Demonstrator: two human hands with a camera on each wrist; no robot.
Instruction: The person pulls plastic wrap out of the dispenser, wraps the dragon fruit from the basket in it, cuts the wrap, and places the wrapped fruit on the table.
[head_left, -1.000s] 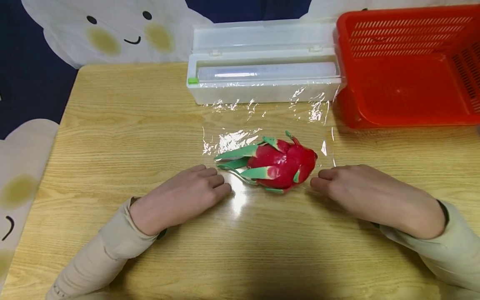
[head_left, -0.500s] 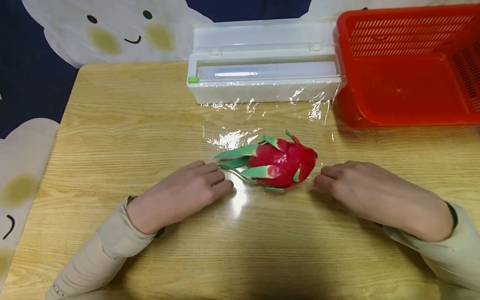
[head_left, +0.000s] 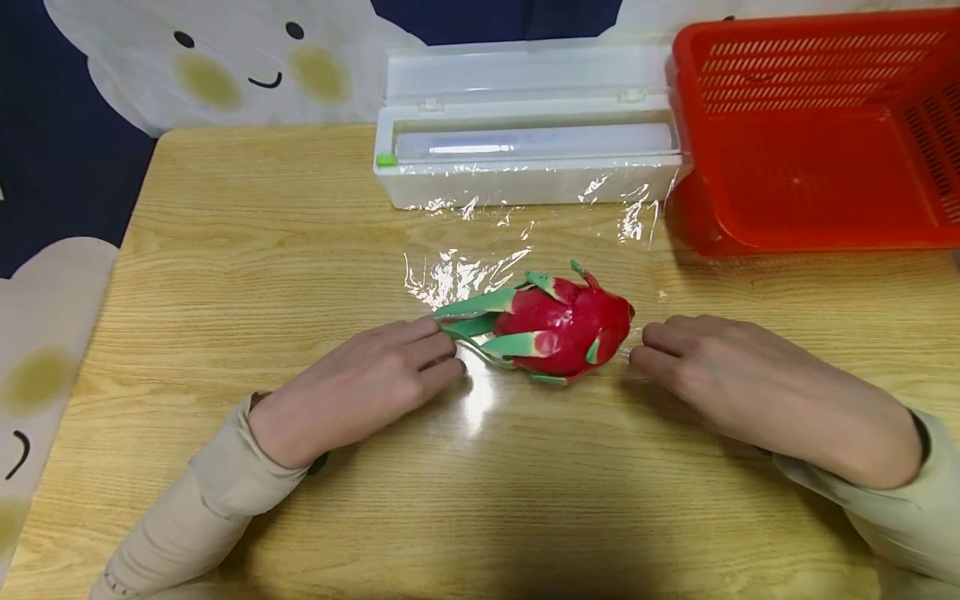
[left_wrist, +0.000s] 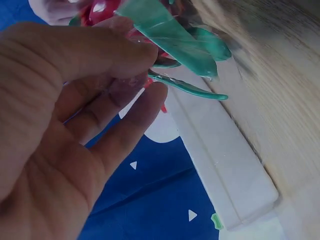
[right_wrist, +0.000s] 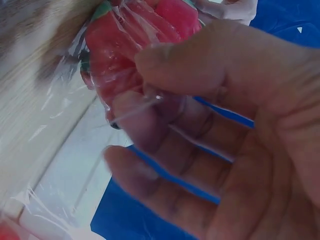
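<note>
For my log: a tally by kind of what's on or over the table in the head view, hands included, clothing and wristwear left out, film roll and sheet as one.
Left hand and right hand: 2
Dragon fruit: 1
Film: 1
Box: 1
Basket: 1
Total: 6

Beige sleeves (head_left: 213, 492), dark wristbands (head_left: 922, 436)

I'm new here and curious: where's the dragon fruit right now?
In the head view, the dragon fruit lies near the picture's center, between the left fingers and the right fingers, on the near side of the white box.
</note>
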